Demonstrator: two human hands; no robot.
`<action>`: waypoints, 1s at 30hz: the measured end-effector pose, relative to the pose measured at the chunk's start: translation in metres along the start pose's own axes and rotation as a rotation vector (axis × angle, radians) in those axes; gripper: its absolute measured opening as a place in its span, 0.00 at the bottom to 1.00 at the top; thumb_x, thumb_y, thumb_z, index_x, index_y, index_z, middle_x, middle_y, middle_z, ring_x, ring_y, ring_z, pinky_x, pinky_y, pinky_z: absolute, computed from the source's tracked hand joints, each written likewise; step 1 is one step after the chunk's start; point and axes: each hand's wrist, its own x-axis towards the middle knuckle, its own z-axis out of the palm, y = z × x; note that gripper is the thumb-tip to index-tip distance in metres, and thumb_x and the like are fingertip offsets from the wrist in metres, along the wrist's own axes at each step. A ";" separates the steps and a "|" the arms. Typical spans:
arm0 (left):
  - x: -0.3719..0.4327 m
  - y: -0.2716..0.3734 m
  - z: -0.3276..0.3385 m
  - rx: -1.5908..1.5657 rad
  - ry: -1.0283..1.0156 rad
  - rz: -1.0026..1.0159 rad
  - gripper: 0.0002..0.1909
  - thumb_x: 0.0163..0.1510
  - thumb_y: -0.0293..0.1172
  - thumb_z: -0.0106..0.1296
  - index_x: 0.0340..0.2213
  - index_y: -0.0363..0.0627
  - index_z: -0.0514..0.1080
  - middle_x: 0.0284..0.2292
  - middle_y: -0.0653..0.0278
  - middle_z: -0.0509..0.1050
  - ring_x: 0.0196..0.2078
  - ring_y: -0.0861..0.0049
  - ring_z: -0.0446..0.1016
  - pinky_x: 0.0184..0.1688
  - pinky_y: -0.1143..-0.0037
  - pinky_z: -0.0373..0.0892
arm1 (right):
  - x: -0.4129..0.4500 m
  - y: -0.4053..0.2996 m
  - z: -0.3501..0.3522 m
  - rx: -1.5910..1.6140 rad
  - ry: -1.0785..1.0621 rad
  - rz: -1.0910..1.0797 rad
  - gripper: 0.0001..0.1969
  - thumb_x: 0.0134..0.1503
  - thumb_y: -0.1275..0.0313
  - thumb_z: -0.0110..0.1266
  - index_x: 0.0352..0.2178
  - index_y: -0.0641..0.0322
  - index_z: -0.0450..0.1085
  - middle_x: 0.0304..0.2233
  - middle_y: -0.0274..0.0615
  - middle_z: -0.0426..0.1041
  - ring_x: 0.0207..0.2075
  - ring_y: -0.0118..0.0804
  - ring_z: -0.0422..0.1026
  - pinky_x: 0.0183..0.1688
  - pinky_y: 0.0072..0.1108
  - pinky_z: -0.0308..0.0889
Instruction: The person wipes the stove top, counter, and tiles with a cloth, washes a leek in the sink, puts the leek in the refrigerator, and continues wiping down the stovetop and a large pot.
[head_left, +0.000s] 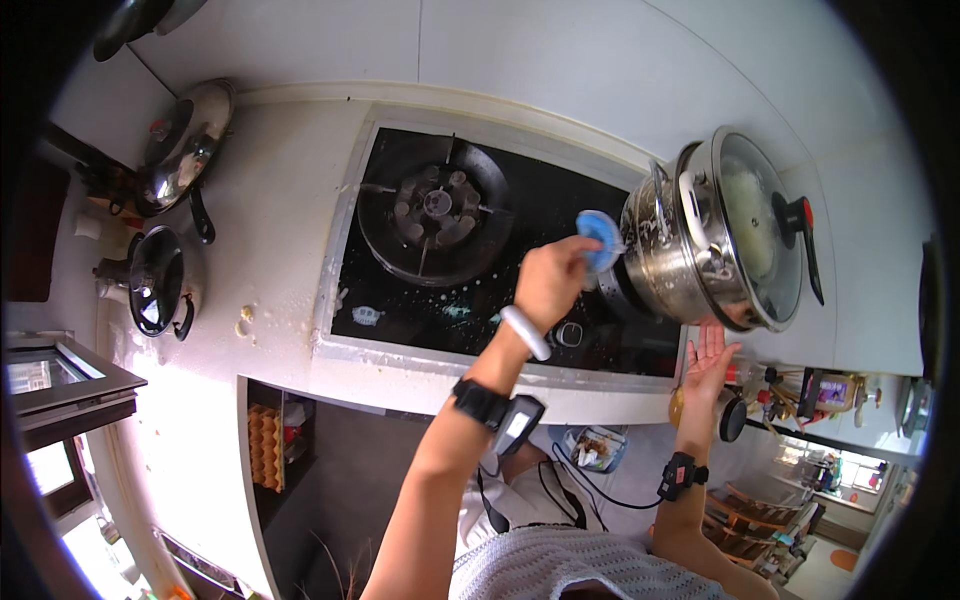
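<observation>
My left hand (553, 276) grips a round blue scrubber-like thing (598, 238), blurred, next to the side wall of a tall stainless steel pot (651, 236). Whether the blue thing touches the steel, I cannot tell. On that pot sits a steamer tier with a glass lid (757, 225); pale food shows through the glass. The pot stands over the right burner of a black glass gas hob (480, 322). My right hand (706, 364) is palm up with its fingers extended and holds nothing. Its fingertips are close to the lower side of the steamer; contact is unclear.
The left burner (437, 202) has bare pan supports. Left on the counter (270, 225) are a lidded steel pan (184, 146) and a small glass-lidded pot (159, 281). Jars and bottles (825, 394) crowd the right side. A bin (592, 450) stands below the counter.
</observation>
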 end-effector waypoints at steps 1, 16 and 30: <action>-0.011 0.003 -0.018 0.122 0.037 0.071 0.13 0.43 0.18 0.46 0.33 0.41 0.73 0.24 0.55 0.74 0.23 0.69 0.74 0.26 0.77 0.68 | -0.013 0.003 0.009 -0.010 -0.029 0.012 0.37 0.53 0.41 0.31 0.53 0.61 0.53 0.56 0.36 0.54 0.58 0.31 0.50 0.57 0.28 0.45; -0.178 -0.054 -0.184 0.891 -0.087 -0.168 0.25 0.50 0.25 0.44 0.51 0.40 0.57 0.54 0.48 0.54 0.58 0.57 0.50 0.59 0.64 0.47 | -0.165 0.087 0.176 -0.386 -0.802 -0.021 0.14 0.56 0.71 0.44 0.43 0.67 0.66 0.44 0.47 0.68 0.47 0.35 0.66 0.49 0.21 0.59; -0.264 -0.057 -0.316 1.133 0.247 -0.562 0.32 0.43 0.25 0.52 0.49 0.29 0.53 0.52 0.39 0.52 0.56 0.49 0.51 0.58 0.66 0.50 | -0.201 0.221 0.382 -1.134 -1.361 -0.899 0.38 0.51 0.46 0.42 0.56 0.57 0.47 0.60 0.46 0.40 0.61 0.51 0.37 0.57 0.45 0.38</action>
